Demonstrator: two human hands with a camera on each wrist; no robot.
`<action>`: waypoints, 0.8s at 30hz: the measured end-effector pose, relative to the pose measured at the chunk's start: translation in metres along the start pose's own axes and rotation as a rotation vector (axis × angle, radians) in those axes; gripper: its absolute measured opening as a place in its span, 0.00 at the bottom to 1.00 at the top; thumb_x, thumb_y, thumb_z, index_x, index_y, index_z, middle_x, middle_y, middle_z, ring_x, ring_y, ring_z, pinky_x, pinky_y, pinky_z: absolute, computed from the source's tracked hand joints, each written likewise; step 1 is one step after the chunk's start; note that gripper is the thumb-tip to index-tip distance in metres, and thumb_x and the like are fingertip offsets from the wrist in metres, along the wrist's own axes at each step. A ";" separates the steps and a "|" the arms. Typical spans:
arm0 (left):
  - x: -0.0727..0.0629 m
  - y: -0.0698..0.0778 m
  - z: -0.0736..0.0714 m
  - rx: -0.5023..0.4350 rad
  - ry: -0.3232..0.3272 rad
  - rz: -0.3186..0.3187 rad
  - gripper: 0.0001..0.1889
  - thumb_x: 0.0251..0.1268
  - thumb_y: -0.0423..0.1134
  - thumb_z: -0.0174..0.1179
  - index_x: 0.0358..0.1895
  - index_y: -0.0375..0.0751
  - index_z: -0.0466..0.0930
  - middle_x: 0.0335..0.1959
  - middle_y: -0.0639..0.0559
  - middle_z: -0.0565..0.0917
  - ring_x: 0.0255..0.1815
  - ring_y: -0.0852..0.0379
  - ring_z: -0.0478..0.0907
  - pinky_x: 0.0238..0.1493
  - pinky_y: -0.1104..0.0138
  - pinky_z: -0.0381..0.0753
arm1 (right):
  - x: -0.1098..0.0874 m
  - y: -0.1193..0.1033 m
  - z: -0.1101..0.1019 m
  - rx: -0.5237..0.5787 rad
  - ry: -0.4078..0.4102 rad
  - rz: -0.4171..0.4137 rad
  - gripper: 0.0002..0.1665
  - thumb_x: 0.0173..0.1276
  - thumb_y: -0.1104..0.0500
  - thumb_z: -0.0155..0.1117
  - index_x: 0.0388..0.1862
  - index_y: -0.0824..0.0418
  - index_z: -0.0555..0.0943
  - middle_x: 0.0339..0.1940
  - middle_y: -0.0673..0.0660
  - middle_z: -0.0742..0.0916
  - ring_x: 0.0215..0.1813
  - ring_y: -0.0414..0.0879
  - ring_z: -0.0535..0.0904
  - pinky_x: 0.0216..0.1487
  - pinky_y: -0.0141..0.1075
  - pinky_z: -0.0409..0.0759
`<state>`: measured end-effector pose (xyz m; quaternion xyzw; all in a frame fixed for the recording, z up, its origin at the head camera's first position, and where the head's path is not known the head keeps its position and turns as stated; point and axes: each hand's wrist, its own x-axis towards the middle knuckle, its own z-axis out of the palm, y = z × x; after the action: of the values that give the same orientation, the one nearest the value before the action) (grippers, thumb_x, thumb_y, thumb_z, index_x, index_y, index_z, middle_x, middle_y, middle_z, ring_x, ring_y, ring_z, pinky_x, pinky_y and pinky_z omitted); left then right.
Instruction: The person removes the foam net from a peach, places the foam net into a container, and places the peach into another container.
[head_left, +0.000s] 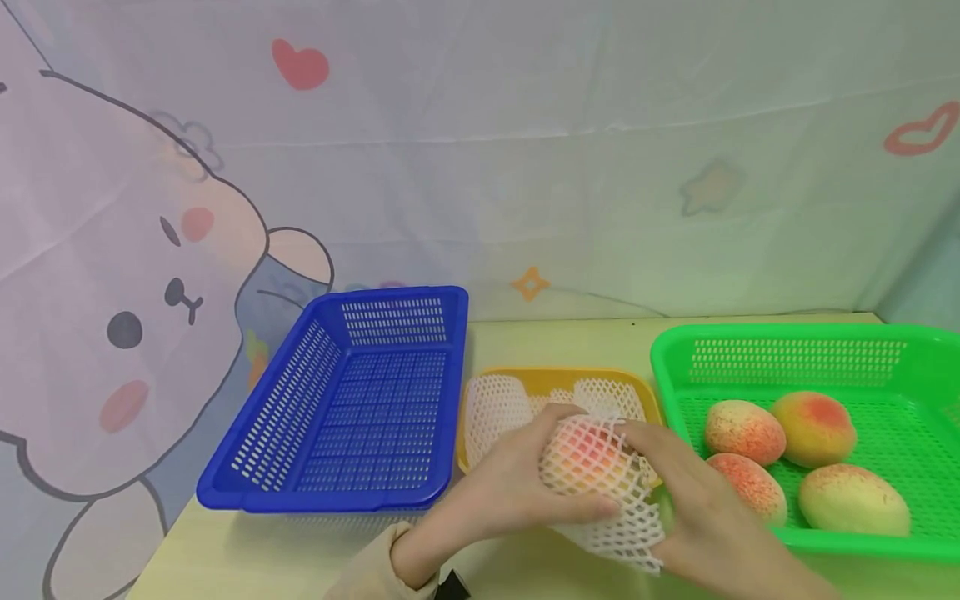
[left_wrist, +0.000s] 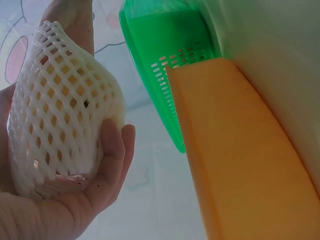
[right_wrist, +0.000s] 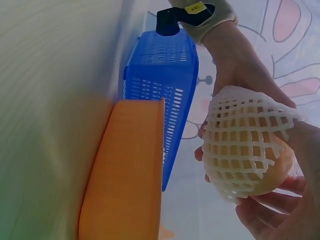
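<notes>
A peach (head_left: 581, 454) sits inside a white foam net sleeve (head_left: 618, 533), held between both hands above the front of the table. My left hand (head_left: 517, 483) grips it from the left, the thumb lying across its near side. From the right, my right hand (head_left: 701, 500) holds the net and fruit, fingers at the net's upper edge. In the left wrist view the net (left_wrist: 60, 110) covers most of the peach. The right wrist view shows bare yellowish peach (right_wrist: 277, 172) beyond the net's edge.
Behind the hands stands a yellow-orange basket (head_left: 540, 379) with several white foam nets (head_left: 498, 408). A blue basket (head_left: 375, 417) is on the left. On the right, a green basket (head_left: 900, 450) holds several peaches (head_left: 813, 429). A printed cloth (head_left: 480, 167) hangs behind the table.
</notes>
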<state>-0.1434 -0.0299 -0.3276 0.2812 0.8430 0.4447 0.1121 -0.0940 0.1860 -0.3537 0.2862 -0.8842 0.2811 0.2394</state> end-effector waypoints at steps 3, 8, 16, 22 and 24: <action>-0.001 0.001 0.001 0.014 0.001 0.010 0.38 0.44 0.58 0.72 0.61 0.62 0.65 0.43 0.61 0.80 0.36 0.68 0.78 0.35 0.73 0.80 | 0.000 -0.002 -0.001 -0.033 -0.025 0.018 0.59 0.34 0.51 0.83 0.69 0.47 0.65 0.63 0.44 0.74 0.57 0.36 0.73 0.50 0.32 0.81; -0.001 0.002 0.001 0.023 0.010 0.023 0.38 0.44 0.57 0.73 0.61 0.61 0.66 0.43 0.61 0.80 0.36 0.69 0.78 0.35 0.73 0.80 | 0.000 -0.003 0.000 -0.046 -0.033 0.005 0.56 0.37 0.49 0.82 0.68 0.47 0.65 0.63 0.43 0.73 0.57 0.35 0.73 0.50 0.32 0.80; -0.001 0.003 0.001 0.041 0.021 0.025 0.37 0.44 0.58 0.73 0.61 0.62 0.67 0.45 0.61 0.80 0.37 0.69 0.78 0.36 0.74 0.79 | 0.000 0.000 0.002 -0.059 0.008 -0.043 0.55 0.37 0.48 0.81 0.67 0.50 0.67 0.62 0.46 0.74 0.57 0.35 0.71 0.57 0.16 0.67; -0.001 0.005 -0.002 0.078 -0.001 0.042 0.36 0.46 0.59 0.72 0.61 0.61 0.67 0.46 0.62 0.81 0.39 0.69 0.77 0.39 0.74 0.78 | 0.000 0.002 0.005 -0.027 0.033 -0.090 0.53 0.42 0.44 0.80 0.67 0.54 0.67 0.62 0.49 0.74 0.57 0.36 0.71 0.58 0.14 0.64; -0.002 0.006 -0.004 0.091 -0.008 0.046 0.36 0.46 0.59 0.71 0.62 0.61 0.67 0.46 0.62 0.81 0.40 0.69 0.77 0.40 0.74 0.78 | 0.000 0.003 0.005 -0.034 0.045 -0.101 0.51 0.44 0.41 0.78 0.66 0.56 0.68 0.61 0.50 0.74 0.57 0.38 0.71 0.60 0.13 0.61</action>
<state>-0.1415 -0.0308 -0.3210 0.3073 0.8552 0.4071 0.0923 -0.0972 0.1844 -0.3581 0.3200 -0.8677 0.2598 0.2778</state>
